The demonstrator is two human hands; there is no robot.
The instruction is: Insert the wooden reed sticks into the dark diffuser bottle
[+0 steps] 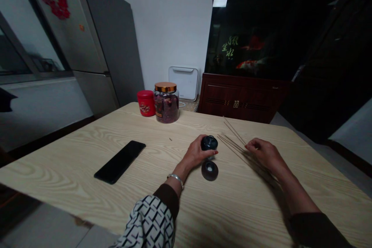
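Observation:
My left hand (194,152) is wrapped round a small, glossy dark pot (209,143) with a rounded top. Just in front of it on the table lies a dark round piece (213,175) with a pale centre. Thumb and fingers of my right hand (266,155) pinch thin brown sticks that look like incense sticks (233,130), their far ends pointing away to the left. More thin sticks (228,142) lie on the tabletop beneath that hand, which partly hides them. How many sticks the right hand grips is unclear.
A black phone (120,162) lies left on the wooden table (162,186). At the far edge stand a red canister (146,103) and a copper-lidded jar (167,106). Behind are a white appliance (183,83), a fish tank (250,38) and a fridge (113,35).

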